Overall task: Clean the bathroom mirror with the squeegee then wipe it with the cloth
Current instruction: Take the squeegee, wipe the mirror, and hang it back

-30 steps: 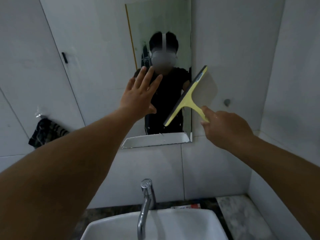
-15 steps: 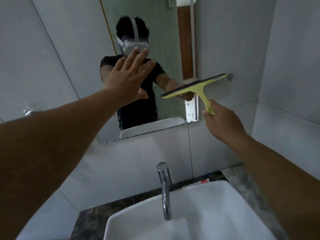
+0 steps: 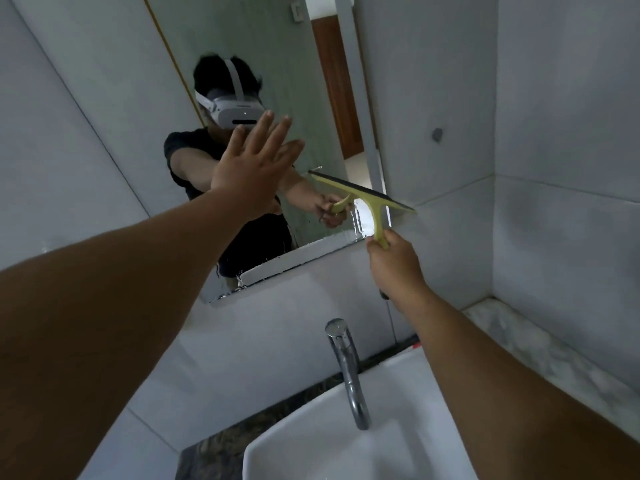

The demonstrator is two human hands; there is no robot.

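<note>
Yellow-green plastic fills the right hand (image 3: 394, 263): its fingers curl round the handle end of the squeegee (image 3: 367, 202), pinching it low while the stem rises to the crossbar. That dark-edged blade lies tilted, its left tip higher, across the lower right corner of the mirror (image 3: 277, 74); its right tip reaches past the mirror's right edge onto the white wall tile (image 3: 450, 98). Whether the rubber touches the glass cannot be told.

Over to the left, the left hand (image 3: 251, 168) is raised flat with fingers straight and spread, palm toward the mirror's middle; contact with the glass cannot be judged. Glass above both hands stays uncovered up to the top of the view. Droplets or chips show along the mirror's bottom edge, just beside the squeegee handle.

Below, a chrome tap (image 3: 346, 368) stands over a white basin (image 3: 311, 452), set on a dark speckled worktop (image 3: 214, 448) that turns pale marble at the right corner. A small round stud (image 3: 437, 134) sits on the tile right of the mirror. No readable writing shows; a red scrap by the basin is too small to read.
</note>
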